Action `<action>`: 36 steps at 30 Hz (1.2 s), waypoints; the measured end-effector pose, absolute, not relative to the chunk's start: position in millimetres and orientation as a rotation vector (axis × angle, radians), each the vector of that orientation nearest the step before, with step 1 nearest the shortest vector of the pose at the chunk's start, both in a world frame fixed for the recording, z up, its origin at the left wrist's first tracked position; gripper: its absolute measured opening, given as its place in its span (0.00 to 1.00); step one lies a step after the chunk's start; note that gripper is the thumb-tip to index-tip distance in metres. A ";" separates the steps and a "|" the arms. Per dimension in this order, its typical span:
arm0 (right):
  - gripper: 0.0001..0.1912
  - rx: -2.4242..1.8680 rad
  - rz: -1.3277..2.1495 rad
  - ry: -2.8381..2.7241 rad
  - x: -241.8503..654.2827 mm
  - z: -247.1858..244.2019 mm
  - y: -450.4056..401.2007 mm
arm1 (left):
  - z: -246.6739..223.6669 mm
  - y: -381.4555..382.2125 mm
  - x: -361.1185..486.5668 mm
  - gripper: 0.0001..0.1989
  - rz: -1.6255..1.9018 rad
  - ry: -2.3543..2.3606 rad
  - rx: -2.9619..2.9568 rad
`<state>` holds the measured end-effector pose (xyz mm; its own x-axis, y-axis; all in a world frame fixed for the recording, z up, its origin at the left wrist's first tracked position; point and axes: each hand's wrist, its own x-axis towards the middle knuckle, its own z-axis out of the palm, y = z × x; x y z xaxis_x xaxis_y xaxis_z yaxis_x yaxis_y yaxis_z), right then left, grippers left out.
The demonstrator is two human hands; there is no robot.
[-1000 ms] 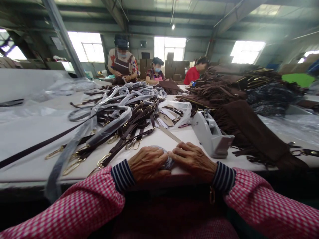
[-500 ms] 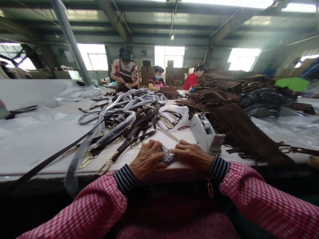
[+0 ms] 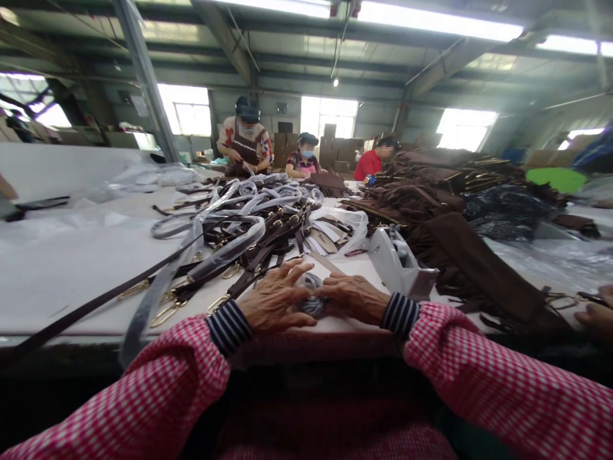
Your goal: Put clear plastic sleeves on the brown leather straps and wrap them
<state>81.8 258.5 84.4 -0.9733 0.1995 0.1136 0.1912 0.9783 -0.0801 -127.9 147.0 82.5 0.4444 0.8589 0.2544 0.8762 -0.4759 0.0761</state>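
A small coil of plastic-wrapped strap (image 3: 312,299) lies on the table's near part, between my two hands. My left hand (image 3: 274,298) is at its left side, fingers spread and thumb stretched out below, touching or just beside the coil. From the right, my right hand (image 3: 355,298) holds the coil's edge with its fingers bent and close together; the fingertips are partly hidden. Ahead of my left hand are dark brown straps with gold metal clasps (image 3: 166,313). Just beyond my right hand stands a white tape dispenser (image 3: 401,263).
Wrapped straps (image 3: 239,239) are heaped at centre left. A plastic bag with paper tags (image 3: 330,233) lies beyond my hands. Brown fringed pieces (image 3: 474,262) pile up at right. Another person's hand (image 3: 598,319) is at the right edge; several co-workers (image 3: 246,137) are across the table.
My left hand's fingers have spread from a closed grip, exposing more of the coil. My right hand has moved slightly left. At the right edge, another person's hand has come further into view.
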 end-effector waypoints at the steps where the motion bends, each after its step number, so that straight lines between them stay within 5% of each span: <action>1: 0.13 -0.330 0.125 -2.979 79.6 82.0 254.3 | 79.8 146.4 -124.5 0.24 -0.439 -1.624 -2.558; 11: 0.20 -0.366 0.086 -3.073 93.4 89.4 262.6 | 77.2 153.2 -138.0 0.02 -0.781 -1.545 -2.886; 22: 0.07 -0.325 0.463 -2.840 72.2 70.1 266.8 | 93.3 143.2 -125.7 0.18 -0.383 -1.812 -2.590; 32: 0.16 -0.435 0.808 -2.681 71.1 92.5 289.7 | 65.8 144.7 -104.0 0.07 -0.543 -1.910 -2.398; 36: 0.09 -0.539 0.688 -2.596 53.7 95.3 299.1 | 55.9 144.6 -108.8 0.07 -0.678 -1.858 -2.396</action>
<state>53.7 299.1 95.3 -0.8459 0.4564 0.2760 0.2599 0.8046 -0.5339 -108.8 144.6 55.9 0.1896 0.9146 0.3572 0.9296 -0.2843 0.2344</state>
